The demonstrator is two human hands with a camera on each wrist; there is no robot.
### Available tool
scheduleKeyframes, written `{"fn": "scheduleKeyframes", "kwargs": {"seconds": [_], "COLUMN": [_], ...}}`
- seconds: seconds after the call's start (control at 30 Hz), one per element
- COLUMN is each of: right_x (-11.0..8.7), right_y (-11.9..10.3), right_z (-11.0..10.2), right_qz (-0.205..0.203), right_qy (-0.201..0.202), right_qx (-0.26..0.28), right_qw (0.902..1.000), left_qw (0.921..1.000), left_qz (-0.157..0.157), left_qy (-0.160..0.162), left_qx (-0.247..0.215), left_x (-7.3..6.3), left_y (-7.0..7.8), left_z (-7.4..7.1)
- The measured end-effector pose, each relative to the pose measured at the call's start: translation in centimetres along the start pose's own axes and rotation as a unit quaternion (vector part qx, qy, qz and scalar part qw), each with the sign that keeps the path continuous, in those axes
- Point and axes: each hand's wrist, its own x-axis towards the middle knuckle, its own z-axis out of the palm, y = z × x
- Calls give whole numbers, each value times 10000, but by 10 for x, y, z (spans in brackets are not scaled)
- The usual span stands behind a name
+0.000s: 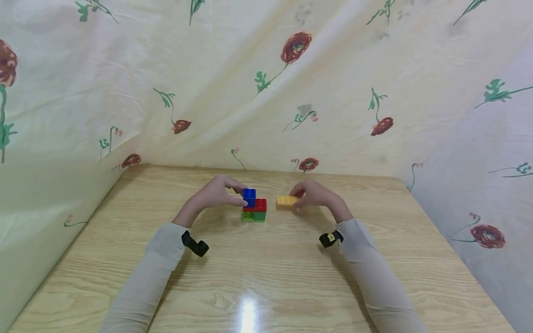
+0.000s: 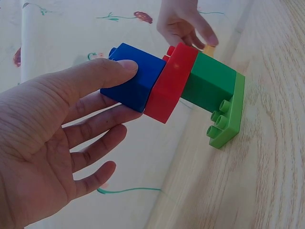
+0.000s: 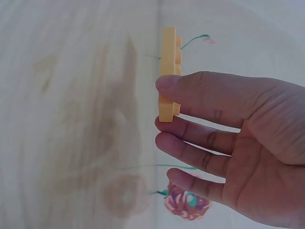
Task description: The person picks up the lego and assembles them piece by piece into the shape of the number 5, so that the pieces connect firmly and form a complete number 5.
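My left hand (image 1: 220, 192) pinches a blue toy brick (image 2: 138, 78) between thumb and fingers. That blue brick sits on one end of a red brick (image 2: 172, 81). Under the red brick are a dark green brick (image 2: 209, 81) and, lowest, a light green brick (image 2: 231, 117) with bare studs on one side. This stack stands on the wooden table. To its right, my right hand (image 1: 313, 193) grips a yellow-orange brick (image 3: 167, 52) by one end, studs up, apart from the stack. Whether the yellow-orange brick touches the table is hard to tell.
The wooden table (image 1: 266, 263) reaches back to a flower-patterned cloth (image 1: 233, 83), which also hangs along both sides. Each wrist wears a black strap with a small camera, the left camera (image 1: 201, 249) and the right camera (image 1: 325, 239).
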Motion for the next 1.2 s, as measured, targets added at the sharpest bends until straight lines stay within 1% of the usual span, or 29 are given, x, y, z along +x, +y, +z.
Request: {"fn": "scheduleKeyframes", "kwargs": {"seconds": [0.1,0.17,0.33,0.47,0.67,0.97,1.1,1.2], "right_x": [2,2,-1,-3,-4,-10,-11,-11], "right_y": [-4,-9,-28,-40,-52,-70,-75,-77], "right_z": [-4,-6,-14,-19,-20,-20,-18,-17], "right_qz": [-93,-66,-186,-377,-619,-1114,-1248,-1276], "right_qy": [118,220,475,755,1142,1450,1566,1634], "right_qx": [28,102,313,265,246,307,327,308], "right_qw": [9999,9997,9982,9961,9912,9827,9792,9778], "left_qw": [10000,10000,10000,10000,10000,10000,10000,10000], "left_qz": [-7,-7,-20,-35,-29,-18,-40,-37], "left_qy": [7,11,18,11,12,31,30,36], "left_qx": [18,43,48,47,66,75,66,60], "left_x": [0,1,2,2,2,2,2,3], "left_y": [-1,-1,-2,-3,-3,-3,-3,-2], "left_z": [0,0,0,-1,0,0,0,0]}}
